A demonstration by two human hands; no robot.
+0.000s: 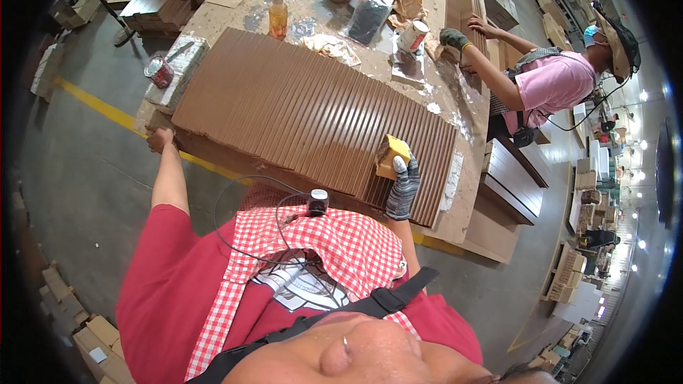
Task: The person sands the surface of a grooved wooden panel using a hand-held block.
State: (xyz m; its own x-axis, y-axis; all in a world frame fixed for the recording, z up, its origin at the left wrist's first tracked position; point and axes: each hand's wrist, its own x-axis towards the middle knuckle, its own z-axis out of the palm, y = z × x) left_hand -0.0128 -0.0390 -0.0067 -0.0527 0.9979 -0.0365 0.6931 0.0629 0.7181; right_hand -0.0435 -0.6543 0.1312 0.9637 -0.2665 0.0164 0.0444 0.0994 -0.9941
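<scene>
- The right hand (pixel 403 186), in a grey knit glove, has its fingers clenched round a yellow sanding block (pixel 392 156) and presses it flat onto the brown ribbed panel (pixel 313 117), near that panel's right end on the side closest to the person.
- The left hand (pixel 161 139) is bare and grips the panel's left near corner, fingers curled over the edge, steadying it.
- The panel lies across the counter (pixel 466 192), covering most of it; a small can (pixel 159 71) and an amber bottle (pixel 278 17) stand just beyond its far edge.
- It looks like the sanding step is in hand, ridge by ridge.
- The next stroke calls for running the block along the grooves, not across them, with even pressure and the left hand holding firm.
- A co-worker in pink (pixel 551 82) handles boards at the counter's far right end, well apart.
</scene>
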